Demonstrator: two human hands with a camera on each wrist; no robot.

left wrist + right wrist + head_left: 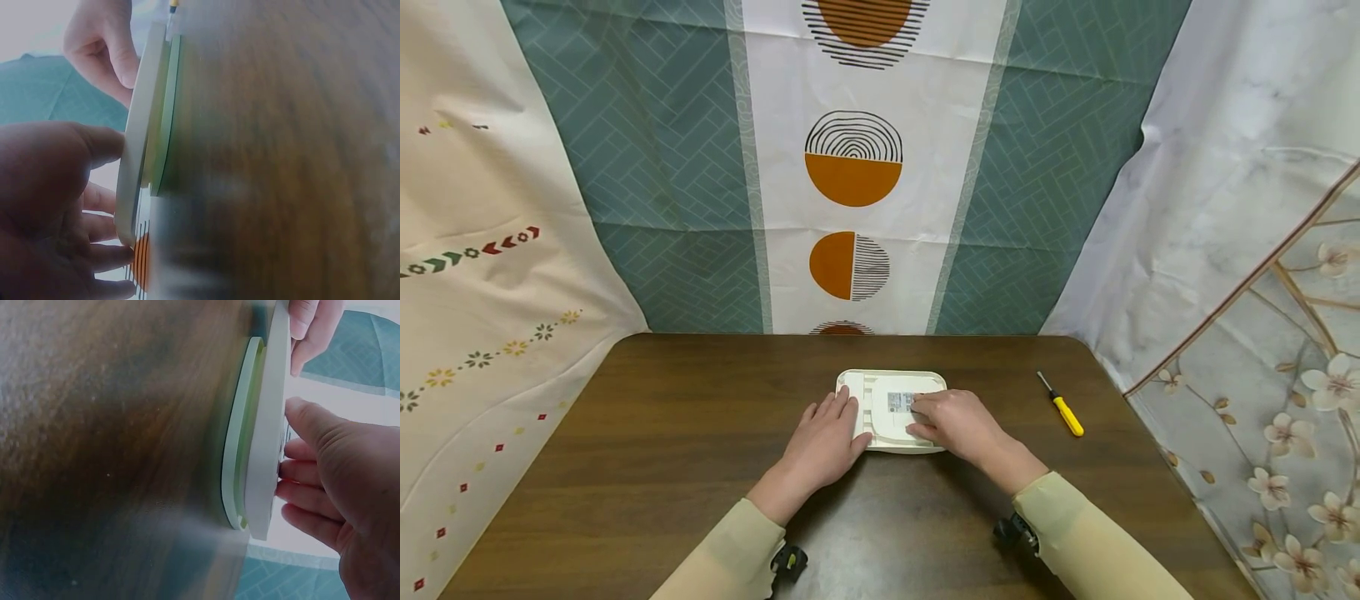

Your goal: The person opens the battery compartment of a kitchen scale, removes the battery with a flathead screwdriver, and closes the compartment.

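Note:
A flat white device (881, 422) with rounded corners, a raised panel and a small printed label (900, 402) lies on the table. From the side, a pale green rim (232, 462) shows beneath its white body (265, 447). My left hand (826, 439) rests on the device's left part, its fingers fairly straight and pointing away from me. Over on the right part, my right hand (958, 423) touches the panel by the label with its fingertips, the fingers relaxed and slightly bent. The right wrist view shows nothing held between that hand's thumb and fingers.
A screwdriver (1066, 414) with a yellow handle lies to the right of the device, its shaft pointing away. The brown wooden table (700, 400) ends at a patterned curtain (865, 217) at the back. More printed cloth (1247, 333) hangs along the right side.

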